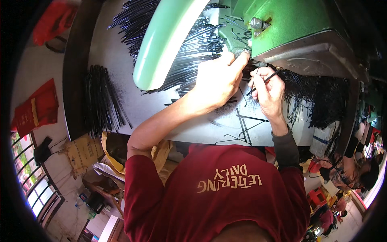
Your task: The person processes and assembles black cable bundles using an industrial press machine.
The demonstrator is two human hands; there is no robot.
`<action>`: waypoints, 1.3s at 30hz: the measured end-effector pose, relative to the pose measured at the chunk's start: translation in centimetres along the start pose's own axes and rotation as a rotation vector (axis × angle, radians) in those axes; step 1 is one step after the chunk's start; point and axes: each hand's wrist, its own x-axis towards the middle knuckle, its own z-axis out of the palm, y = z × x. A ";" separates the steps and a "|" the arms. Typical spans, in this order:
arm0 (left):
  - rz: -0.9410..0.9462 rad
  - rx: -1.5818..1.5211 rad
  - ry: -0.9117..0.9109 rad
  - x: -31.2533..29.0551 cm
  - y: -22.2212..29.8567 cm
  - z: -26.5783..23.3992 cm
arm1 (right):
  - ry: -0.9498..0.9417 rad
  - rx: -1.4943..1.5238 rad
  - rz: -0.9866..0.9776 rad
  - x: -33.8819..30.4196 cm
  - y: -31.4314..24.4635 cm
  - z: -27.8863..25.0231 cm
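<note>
My left hand (217,80) reaches under the front of the green machine (294,36). Its fingertips are pressed together by a small round metal part; whatever they pinch is too small or hidden to name. Close beside it, my right hand (269,92) pinches a thin black stick (272,76), which slants down to the left across the fingers. Under and beyond my left hand lies a large pile of thin black rods (185,60) with shiny ends. A few bent thin black rods (244,127) rest loose near the table's front edge.
A pale green curved lamp or guard (155,56) hangs over the rod pile. Another bundle of black rods (102,101) lies at the table's left. Tangled black rods (322,94) heap up at right, under the machine. The grey table (181,125) ends just before my body.
</note>
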 end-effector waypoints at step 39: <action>0.323 0.584 -0.249 1.0 1.1 -2.7 | -0.075 0.312 0.197 0.5 0.5 -1.5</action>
